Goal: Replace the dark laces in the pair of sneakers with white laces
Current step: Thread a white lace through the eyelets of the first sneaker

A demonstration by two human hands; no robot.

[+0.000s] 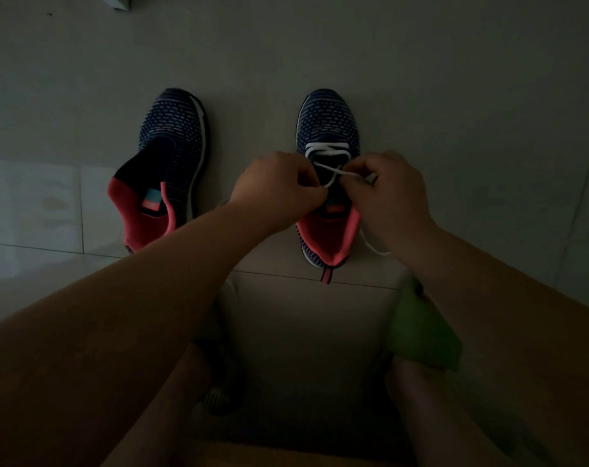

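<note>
Two dark blue knit sneakers with coral pink linings stand on the tiled floor, toes pointing away. The left sneaker [171,163] leans on its side and shows no lace. The right sneaker [328,129] stands upright with a white lace [326,150] crossing its lower eyelets. My left hand [276,187] and my right hand [387,193] hover over its tongue, and each pinches a strand of the white lace. A loose end of the lace trails on the floor to the right of the shoe, partly hidden by my right wrist.
The pale tiled floor [320,45] spreads all around in dim light. A green object [421,328] lies near my right forearm. A dark striped item [219,399] sits by my legs at the bottom. A white furniture corner [118,0] shows at top left.
</note>
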